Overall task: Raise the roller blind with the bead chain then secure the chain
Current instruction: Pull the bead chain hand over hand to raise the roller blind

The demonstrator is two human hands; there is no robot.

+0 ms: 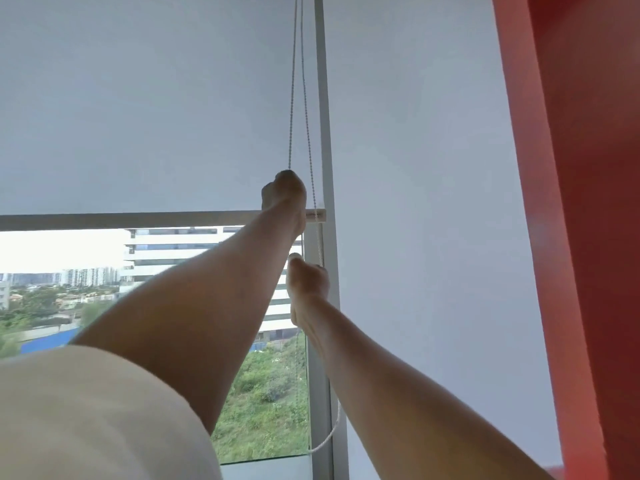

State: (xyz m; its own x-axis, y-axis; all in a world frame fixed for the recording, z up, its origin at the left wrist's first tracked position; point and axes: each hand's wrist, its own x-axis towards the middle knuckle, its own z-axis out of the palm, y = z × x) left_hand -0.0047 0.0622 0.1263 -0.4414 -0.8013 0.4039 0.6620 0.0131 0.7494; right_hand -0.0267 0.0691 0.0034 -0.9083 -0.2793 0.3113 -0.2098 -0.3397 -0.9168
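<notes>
The bead chain is gripped by the left hand, apparently also by the right hand; the window is half covered by the blind.

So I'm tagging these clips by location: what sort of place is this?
Probably an upper-floor room in a city: a roller blind over a large window, with tall buildings and treetops below.

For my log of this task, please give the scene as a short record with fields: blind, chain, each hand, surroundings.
blind: white blind partly raised, bottom bar across mid window
chain: bead chain hangs in two strands beside the frame, loop slack below
left hand: left hand closed on the left strand, above the bar
right hand: right hand closed on the right strand, below the bar
surroundings: red curtain at right; buildings and greenery outside
</notes>
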